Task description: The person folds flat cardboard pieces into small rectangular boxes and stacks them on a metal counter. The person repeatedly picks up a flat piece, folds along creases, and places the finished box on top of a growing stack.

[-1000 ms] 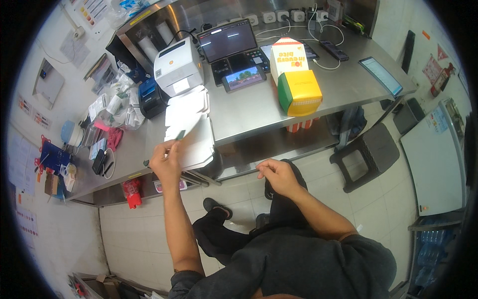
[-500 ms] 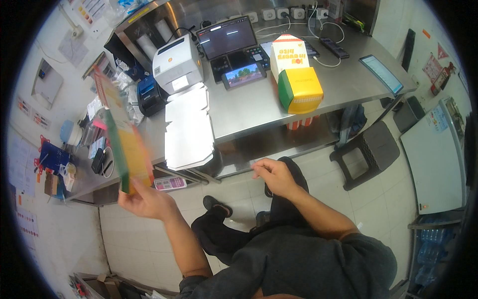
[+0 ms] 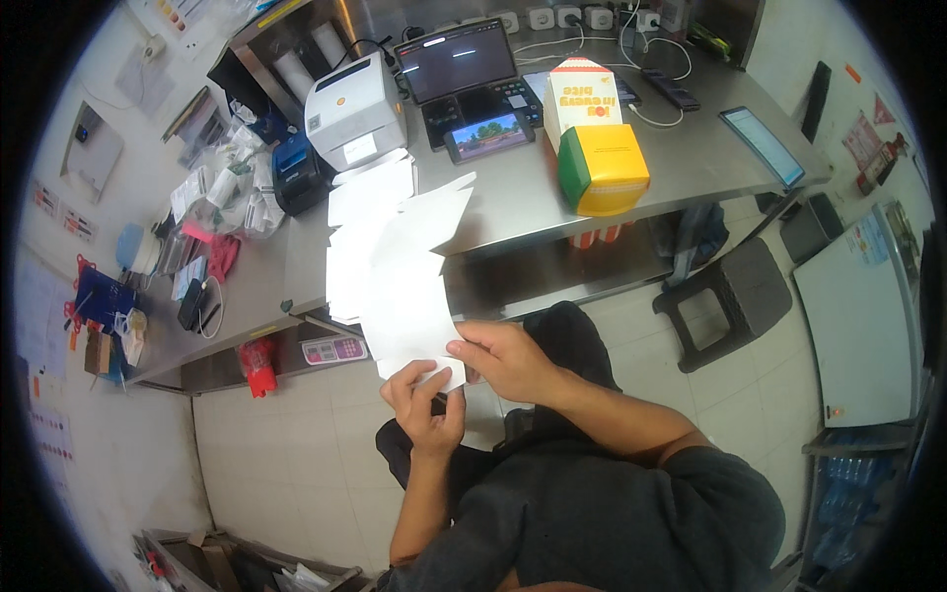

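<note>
A flat carton blank (image 3: pixel 406 286), white side up, is gripped at its near end by both hands. My left hand (image 3: pixel 426 403) pinches the near left corner, thumb and fingers on the small end flap. On the right edge, my right hand (image 3: pixel 505 361) closes with its thumb on top. Its far end, with pointed flaps, reaches over the steel table. Beneath and behind it lies a stack of white carton blanks (image 3: pixel 343 266), partly covered. Farther right, a folded yellow, green and white carton (image 3: pixel 604 168) lies on the table near the front edge.
On the steel table (image 3: pixel 473 222) stand a white label printer (image 3: pixel 355 111), a black card terminal (image 3: pixel 299 173), an open laptop (image 3: pixel 456 69), a phone (image 3: pixel 490 136) and a tablet (image 3: pixel 764 145). Plastic bags (image 3: pixel 232 197) crowd the left side. A dark stool (image 3: pixel 725 301) stands right on the floor.
The left hand has swung the carton blank from the left to the front of me, turning its white side up. My right hand has come over and taken hold of its edge.
</note>
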